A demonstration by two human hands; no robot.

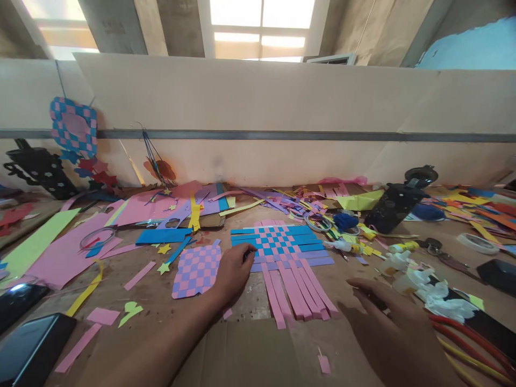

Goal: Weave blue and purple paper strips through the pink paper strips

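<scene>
A paper weave (278, 243) of blue and pink strips lies on the brown cardboard work surface (242, 344), with long loose pink strip ends (296, 290) fanning toward me. My left hand (234, 272) reaches its left edge, fingertips on the strips; I cannot tell whether they pinch one. To the left of that hand lies a finished pink-and-purple checked paper mat (196, 271). My right hand (387, 330) hovers at the lower right with fingers spread, holding nothing, close to the loose strip ends.
Paper sheets, strips and stars (163, 250) cover the table's left and back. Glue bottles (403, 248), scissors (443, 257) and a tape roll (478, 243) lie right. A black device (395, 207) stands behind them. Red and yellow cables (471, 344) curve at lower right. Phones (32, 349) lie lower left.
</scene>
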